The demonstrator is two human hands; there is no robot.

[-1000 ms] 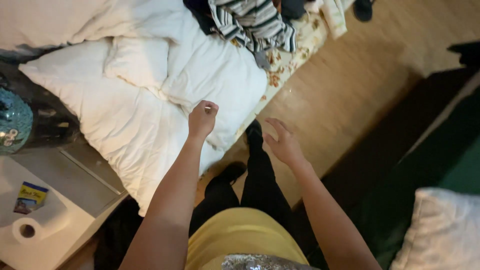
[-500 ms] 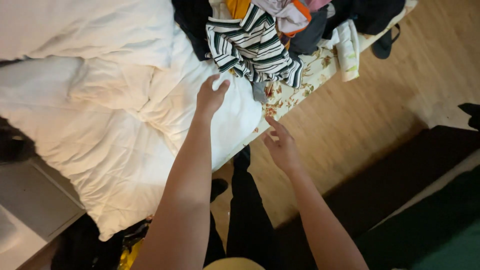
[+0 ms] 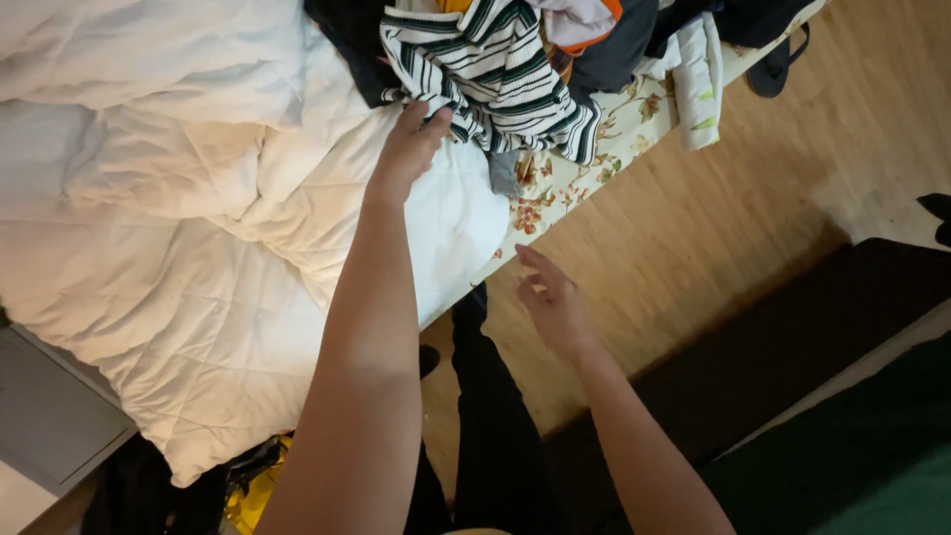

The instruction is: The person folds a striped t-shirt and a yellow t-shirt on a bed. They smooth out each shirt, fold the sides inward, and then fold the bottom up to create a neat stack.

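Observation:
My left hand (image 3: pixel 408 147) reaches far over the white quilted duvet (image 3: pixel 198 258) and its fingertips touch the edge of a black-and-white striped garment (image 3: pixel 495 74) at the top of a clothes pile; whether it grips the cloth I cannot tell. My right hand (image 3: pixel 551 300) hovers open, fingers spread, beside the bed's edge above the wooden floor (image 3: pixel 713 228), holding nothing. A floral sheet (image 3: pixel 575 173) shows under the pile.
More clothes lie at the top: a dark garment (image 3: pixel 347 40), a pink and orange piece (image 3: pixel 584 20), a white cloth (image 3: pixel 698 79). A dark sandal (image 3: pixel 778 64) lies on the floor. A dark rug (image 3: pixel 792 337) lies at the right, a grey panel (image 3: pixel 50 416) at the lower left.
My left hand has stretched forward across the duvet to the striped garment. The view has moved toward the clothes pile. My right hand stays open near the bed's edge.

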